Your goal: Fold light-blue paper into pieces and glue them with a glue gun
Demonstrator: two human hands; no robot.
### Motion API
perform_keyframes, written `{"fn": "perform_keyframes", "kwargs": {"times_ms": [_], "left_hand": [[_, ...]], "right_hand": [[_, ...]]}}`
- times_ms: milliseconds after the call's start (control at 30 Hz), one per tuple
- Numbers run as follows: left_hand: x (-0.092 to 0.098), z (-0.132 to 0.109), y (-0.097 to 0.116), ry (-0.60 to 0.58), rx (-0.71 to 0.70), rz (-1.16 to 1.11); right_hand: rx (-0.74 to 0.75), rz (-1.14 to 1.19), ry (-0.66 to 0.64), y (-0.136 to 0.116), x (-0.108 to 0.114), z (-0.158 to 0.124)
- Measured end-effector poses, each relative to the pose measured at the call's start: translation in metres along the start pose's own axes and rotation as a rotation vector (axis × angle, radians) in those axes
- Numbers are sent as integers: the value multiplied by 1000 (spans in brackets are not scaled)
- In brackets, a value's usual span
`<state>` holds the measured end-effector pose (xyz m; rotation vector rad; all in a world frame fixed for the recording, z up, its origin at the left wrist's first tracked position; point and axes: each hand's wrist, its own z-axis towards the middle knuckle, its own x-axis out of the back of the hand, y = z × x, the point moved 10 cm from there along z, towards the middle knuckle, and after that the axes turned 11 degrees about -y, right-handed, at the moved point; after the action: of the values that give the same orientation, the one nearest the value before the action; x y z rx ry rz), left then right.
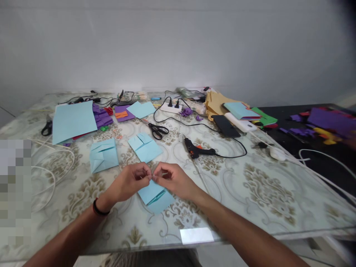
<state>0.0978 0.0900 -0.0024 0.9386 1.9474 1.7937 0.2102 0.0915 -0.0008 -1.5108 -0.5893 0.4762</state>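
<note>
My left hand and my right hand meet at the upper edge of a light blue folded paper near the table's front. Thumb and fingertips of each hand are pinched together there; whatever small bit they hold between them is too small to make out. The paper has a slit-like fold across its lower part. Just beyond the hands lies a second folded blue paper, and a third rests to its left, both with creased flaps.
Black scissors, a glue gun with its cord and a phone lie beyond my hands. A white power strip stands further back. Large blue sheets are at left, white cables at right.
</note>
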Motion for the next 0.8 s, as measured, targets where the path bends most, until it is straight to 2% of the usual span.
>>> {"fn": "perform_keyframes", "kwargs": {"times_ms": [133, 367, 667, 800], "left_hand": [[3, 0, 1, 24, -3, 1], [17, -2, -2, 77, -26, -27], [18, -4, 3, -10, 79, -71], [18, -4, 2, -25, 103, -70]], "right_hand": [[43, 20, 49, -5, 7, -2], [74, 79, 164, -10, 31, -4], [31, 80, 213, -6, 36, -7], [67, 75, 238, -9, 41, -7]]}}
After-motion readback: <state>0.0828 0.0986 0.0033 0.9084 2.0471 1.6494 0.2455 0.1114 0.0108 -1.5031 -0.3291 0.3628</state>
